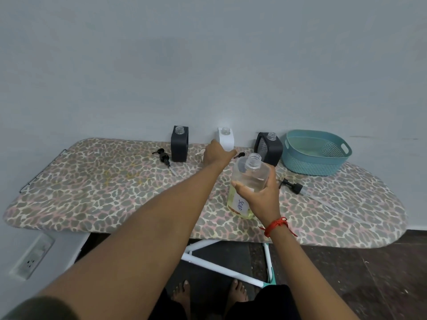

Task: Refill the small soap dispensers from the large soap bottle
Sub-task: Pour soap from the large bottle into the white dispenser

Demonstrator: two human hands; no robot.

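Note:
The large clear soap bottle [240, 205], labelled SOAP and holding yellowish liquid, stands uncapped on the ironing board [92, 192]. My right hand [261, 195] grips its upper body. Three small dispensers stand open-necked along the wall: a black one [179, 144] on the left, a white one [227, 137] in the middle, a black one [269, 146] on the right. My left hand [216, 154] reaches across and curls round the white dispenser's lower left side, hiding its base. My fingertips are out of sight.
Black pump heads lie loose on the board: one [163, 155] by the left dispenser, one [239, 155] behind the big bottle, and a larger one [292, 185] with a long tube to the right. A teal basket [316, 153] sits at the back right.

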